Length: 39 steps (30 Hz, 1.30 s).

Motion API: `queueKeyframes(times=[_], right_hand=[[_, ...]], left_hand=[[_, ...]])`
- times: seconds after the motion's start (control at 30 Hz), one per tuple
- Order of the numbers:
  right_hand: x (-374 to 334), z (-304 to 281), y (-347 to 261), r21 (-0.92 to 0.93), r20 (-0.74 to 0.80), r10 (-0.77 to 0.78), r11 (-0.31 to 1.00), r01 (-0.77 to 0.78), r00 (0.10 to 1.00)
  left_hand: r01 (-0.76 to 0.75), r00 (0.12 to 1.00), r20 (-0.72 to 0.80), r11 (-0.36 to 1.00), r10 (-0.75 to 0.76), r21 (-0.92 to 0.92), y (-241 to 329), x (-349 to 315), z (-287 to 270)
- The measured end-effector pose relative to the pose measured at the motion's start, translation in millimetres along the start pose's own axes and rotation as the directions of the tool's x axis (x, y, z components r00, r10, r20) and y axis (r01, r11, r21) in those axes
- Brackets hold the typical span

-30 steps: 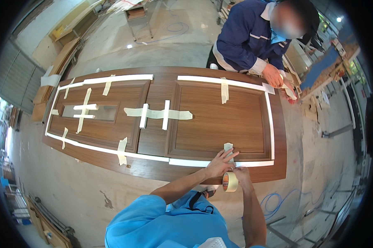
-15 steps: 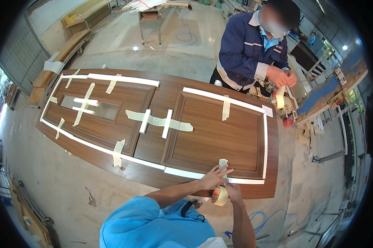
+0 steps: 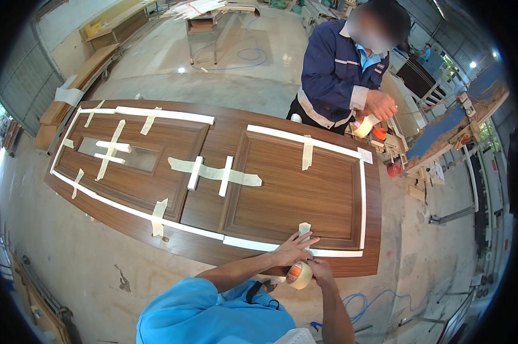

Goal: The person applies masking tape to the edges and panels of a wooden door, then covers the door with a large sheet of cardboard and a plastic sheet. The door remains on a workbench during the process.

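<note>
A brown wooden door (image 3: 293, 198) lies flat before me, with white edging strips (image 3: 339, 253) around its two panels and pale masking tape across them. Over the strip along the near edge, my left hand (image 3: 292, 251) presses down with its fingers spread, on or beside a short piece of masking tape (image 3: 305, 229). Just to the right and nearer to me, my right hand (image 3: 320, 269) is closed at a roll of masking tape (image 3: 299, 276). Part of its grip is hidden. The roll hangs at the door's near edge.
Across the door a person in a dark blue jacket (image 3: 333, 74) handles another tape roll (image 3: 364, 125). Two short white blocks (image 3: 226, 176) are taped at the door's middle. A blue hose (image 3: 359, 304) lies on the floor at right. A wooden rack (image 3: 459, 149) stands far right.
The other person's tape roll has moved left and their hands have shifted. My hands stay at the same spot on the door; the whole view has shifted slightly.
</note>
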State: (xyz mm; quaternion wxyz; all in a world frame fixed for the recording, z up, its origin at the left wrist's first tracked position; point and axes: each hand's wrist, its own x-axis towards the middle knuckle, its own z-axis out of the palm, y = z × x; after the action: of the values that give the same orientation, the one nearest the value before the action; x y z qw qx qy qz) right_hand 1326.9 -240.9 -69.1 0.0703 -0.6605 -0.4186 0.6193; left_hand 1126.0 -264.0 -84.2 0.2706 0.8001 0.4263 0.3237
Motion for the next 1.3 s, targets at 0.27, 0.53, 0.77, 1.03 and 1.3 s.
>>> queueKeyframes(times=[0.27, 0.53, 0.77, 1.03, 1.3], right_hand=[[-1.2, 1.4, 0.7, -0.187, -0.061, -0.144, 0.974, 0.130, 0.988], [-9.6, -0.3, -28.3, -0.545, -0.018, -0.155, 0.830, 0.121, 0.988], [-2.7, 13.5, -12.6, -0.113, -0.115, -0.028, 0.994, 0.015, 0.993], [28.9, 19.4, 34.9, 0.492, 0.263, 0.071, 0.848, -0.197, 0.962], [1.3, 2.3, 33.4, -0.161, 0.098, 0.079, 0.985, -0.063, 0.992]], left_hand=[[-0.007, 0.999, 0.034, 0.999, 0.005, 0.051, -1.8, -1.6, 0.9], [0.022, 0.999, 0.046, 0.994, -0.027, 0.109, -4.9, 4.0, 6.1], [-0.043, 0.999, 0.014, 0.994, 0.042, 0.102, -2.3, 4.3, 0.6], [-0.086, 0.996, -0.023, 0.993, 0.088, 0.083, -1.0, 10.5, -3.4], [-0.092, 0.996, 0.023, 0.990, 0.090, 0.109, -2.1, 13.4, 3.8]])
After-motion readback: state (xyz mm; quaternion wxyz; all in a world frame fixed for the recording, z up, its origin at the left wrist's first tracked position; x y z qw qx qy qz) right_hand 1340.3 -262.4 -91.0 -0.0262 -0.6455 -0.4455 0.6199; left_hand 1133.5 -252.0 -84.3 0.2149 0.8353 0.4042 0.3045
